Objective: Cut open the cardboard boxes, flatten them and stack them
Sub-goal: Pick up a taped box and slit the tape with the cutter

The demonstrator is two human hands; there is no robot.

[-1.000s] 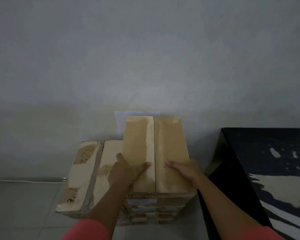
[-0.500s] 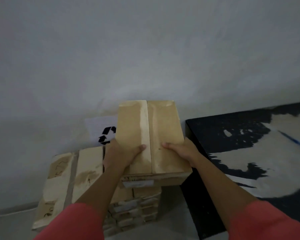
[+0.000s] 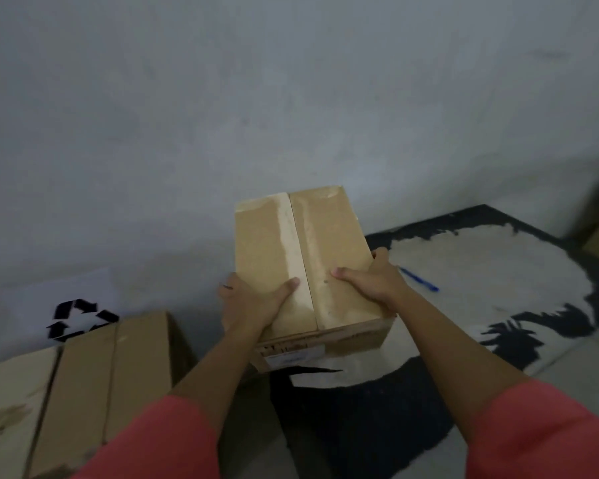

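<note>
Both hands, left hand (image 3: 253,302) and right hand (image 3: 370,281), grasp a sealed cardboard box (image 3: 301,257) above the table (image 3: 481,271); cutting, flattening and stacking remain undone.

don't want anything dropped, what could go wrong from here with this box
1. The left hand and right hand grip only the near end of the box, so its far end might dip and slip.
2. A blue pen lies on the black and white surface just past the right hand; the box could land on it or knock it away.
</note>
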